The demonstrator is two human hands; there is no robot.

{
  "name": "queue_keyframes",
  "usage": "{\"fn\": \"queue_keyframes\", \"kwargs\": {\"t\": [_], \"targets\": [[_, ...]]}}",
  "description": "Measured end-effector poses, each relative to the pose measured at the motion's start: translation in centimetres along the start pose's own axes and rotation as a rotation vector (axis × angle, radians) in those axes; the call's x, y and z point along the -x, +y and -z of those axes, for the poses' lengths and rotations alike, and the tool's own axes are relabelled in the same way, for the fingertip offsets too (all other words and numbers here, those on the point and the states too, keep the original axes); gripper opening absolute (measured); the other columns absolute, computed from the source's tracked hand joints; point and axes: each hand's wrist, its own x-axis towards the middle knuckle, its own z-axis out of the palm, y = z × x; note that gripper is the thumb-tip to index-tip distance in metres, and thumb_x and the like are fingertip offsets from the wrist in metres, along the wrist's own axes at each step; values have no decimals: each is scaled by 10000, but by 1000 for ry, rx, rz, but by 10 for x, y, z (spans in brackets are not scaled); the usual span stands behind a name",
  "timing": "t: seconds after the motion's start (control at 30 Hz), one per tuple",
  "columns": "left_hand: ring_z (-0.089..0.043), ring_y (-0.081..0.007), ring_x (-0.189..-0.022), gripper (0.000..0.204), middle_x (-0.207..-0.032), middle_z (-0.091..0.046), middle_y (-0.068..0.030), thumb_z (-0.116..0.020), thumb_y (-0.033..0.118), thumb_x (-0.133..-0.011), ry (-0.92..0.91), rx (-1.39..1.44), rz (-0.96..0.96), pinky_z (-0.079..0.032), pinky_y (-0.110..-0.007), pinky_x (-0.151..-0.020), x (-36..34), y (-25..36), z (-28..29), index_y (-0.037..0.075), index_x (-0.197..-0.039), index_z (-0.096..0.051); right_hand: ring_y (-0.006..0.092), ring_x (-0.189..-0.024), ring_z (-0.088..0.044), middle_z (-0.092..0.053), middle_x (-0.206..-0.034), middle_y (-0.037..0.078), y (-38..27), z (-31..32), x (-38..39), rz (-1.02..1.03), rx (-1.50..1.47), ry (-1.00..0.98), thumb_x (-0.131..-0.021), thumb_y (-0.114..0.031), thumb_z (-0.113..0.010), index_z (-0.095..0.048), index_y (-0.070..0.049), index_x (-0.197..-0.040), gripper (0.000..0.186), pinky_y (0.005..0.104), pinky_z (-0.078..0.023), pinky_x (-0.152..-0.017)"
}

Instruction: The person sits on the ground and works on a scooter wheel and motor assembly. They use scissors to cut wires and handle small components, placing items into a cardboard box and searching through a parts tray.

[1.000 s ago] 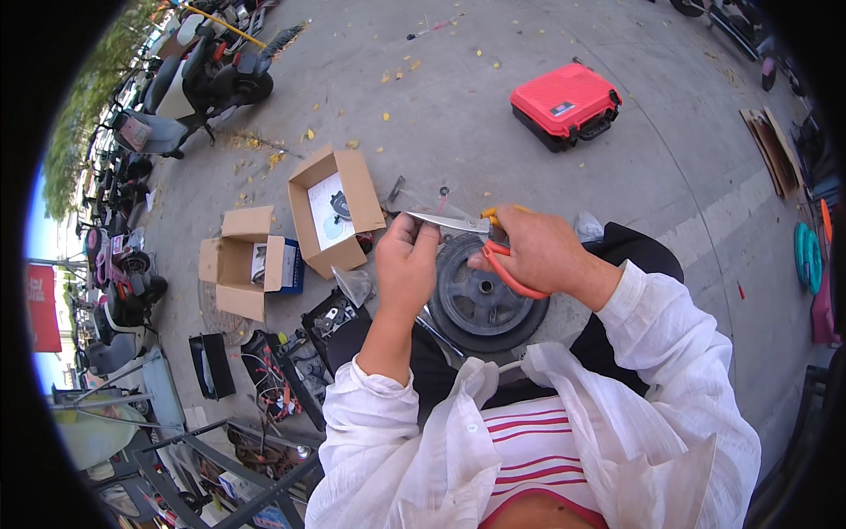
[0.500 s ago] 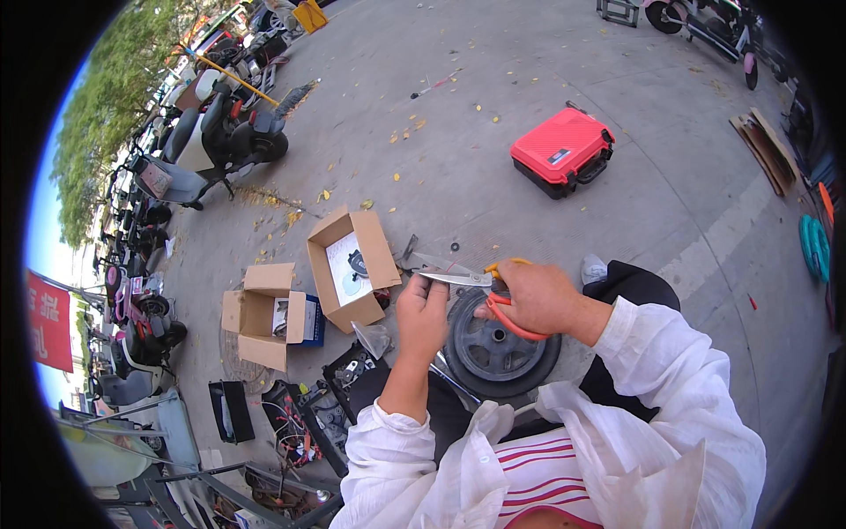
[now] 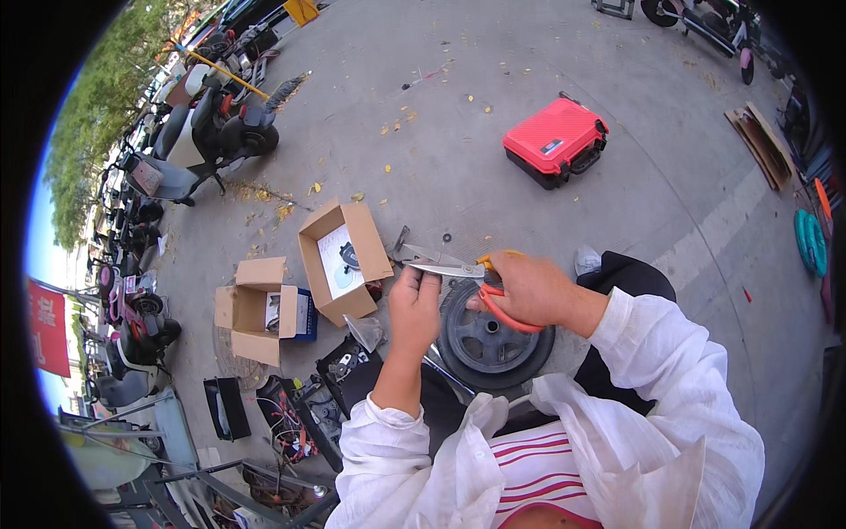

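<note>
Paved outdoor ground, with a red case far and a dark wheel near. The right hand grips scissors pointing left; the left hand curls its fingers at their tips, possibly around something too small to tell. Step in hand: apparently positioning; next, careful finger clearance seems needed.

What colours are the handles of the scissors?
One yellow handle, one red-orange handle; best seen in the head view.
</note>
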Motion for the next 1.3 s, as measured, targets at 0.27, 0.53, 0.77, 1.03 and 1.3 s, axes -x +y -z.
{"fn": "queue_keyframes", "kwargs": {"t": [0.27,0.53,0.77,1.03,1.3], "targets": [[-527,-125,-715,153,-773,-581,-75,-548,100,-901,-21,-306,-134,-440,-280,-649,-2,8,0,-26,-970,-600,362,-725,-649,-645,-771,202,2,-2,-4,-4,28,12,-752,-651,-634,-571,40,-883,706,425,-507,-631],[-485,-106,-682,246,-793,-553,-52,-673,160,-855,-35,-150,-209,-412,-256,-609,2,14,-4,-36,-982,-596,352,-737,-644,-645,-795,202,1,-5,-4,9,-53,3,-762,-644,-632,-571,30,-902,691,421,-502,-635],[-398,-94,-619,298,-708,-479,-4,-701,226,-854,1,-169,-209,-372,-256,-556,0,14,-8,-32,-948,-584,360,-714,-641,-639,-760,208,2,-5,-6,15,-110,-21,-773,-646,-623,-569,31,-900,691,421,-499,-634],[-384,-100,-607,315,-656,-453,-4,-720,250,-841,-6,-260,-188,-360,-261,-547,0,14,-7,-27,-872,-574,350,-706,-642,-641,-760,208,4,-3,-4,14,-169,-42,-781,-648,-615,-567,33,-903,694,417,-501,-632],[-370,-109,-596,304,-625,-431,-8,-743,223,-820,23,-251,-222,-342,-273,-533,0,12,-6,-18,-773,-563,348,-700,-643,-642,-758,200,3,-2,-3,14,-186,-49,-784,-652,-609,-572,29,-909,693,413,-505,-632]]}}
